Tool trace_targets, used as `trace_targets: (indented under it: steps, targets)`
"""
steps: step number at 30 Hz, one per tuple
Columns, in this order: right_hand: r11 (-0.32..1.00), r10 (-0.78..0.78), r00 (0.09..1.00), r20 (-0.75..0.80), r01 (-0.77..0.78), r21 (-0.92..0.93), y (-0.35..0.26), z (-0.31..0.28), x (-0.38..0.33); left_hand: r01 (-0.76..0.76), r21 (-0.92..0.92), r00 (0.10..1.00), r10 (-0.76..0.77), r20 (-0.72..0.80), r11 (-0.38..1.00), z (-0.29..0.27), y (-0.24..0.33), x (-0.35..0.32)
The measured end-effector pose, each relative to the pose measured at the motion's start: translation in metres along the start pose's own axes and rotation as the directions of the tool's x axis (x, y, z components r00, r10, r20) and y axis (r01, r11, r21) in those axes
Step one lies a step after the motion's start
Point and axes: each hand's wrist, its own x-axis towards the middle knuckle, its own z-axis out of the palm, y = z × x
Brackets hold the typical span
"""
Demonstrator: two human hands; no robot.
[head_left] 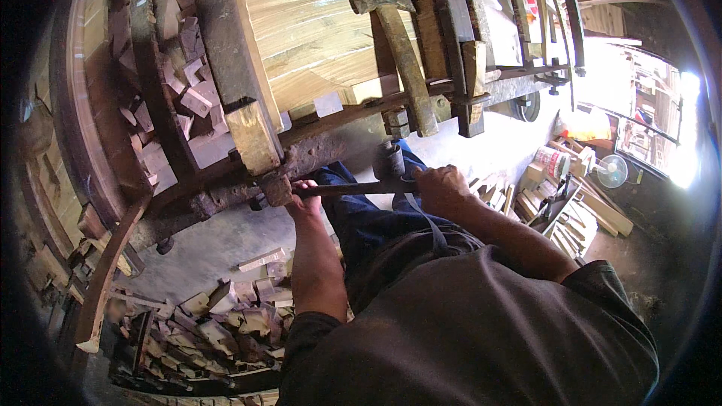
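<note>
My left hand (303,197) and my right hand (438,186) both grip the dark handle of a sledgehammer (347,189) held level across my lap. Its blocky head (275,188) touches the end of a thick wooden wedge beam (253,134) set into a rusty metal clamp frame (226,194). Pale wooden planks (316,22) are held in that frame just beyond the beam. A second hammer (402,53) with a worn wooden handle lies on the planks, head pointing away from me.
Small wood offcuts (226,319) are heaped on the floor at my lower left and more blocks (177,83) fill the left side of the frame. At the right are stacked boards (579,218), a bucket (550,162) and a small fan (612,171).
</note>
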Motion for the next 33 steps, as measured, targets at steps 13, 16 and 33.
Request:
trace_targets:
  steps: [13,16,33]
  targets:
    - [0.986,-0.127,0.990,-0.060,0.133,0.099,0.023,0.022,0.025,-0.151,0.127,0.986,0.159,-0.052,0.980,0.026,0.038,-0.087]
    - [0.979,-0.142,0.987,-0.072,0.151,0.139,0.032,0.026,0.020,-0.189,0.260,0.980,0.164,0.115,0.947,0.037,0.051,-0.111]
    - [0.759,-0.258,0.758,-0.599,0.543,0.359,0.236,0.156,0.002,-0.504,0.862,0.860,0.070,0.506,-0.051,0.172,-0.385,-0.207]
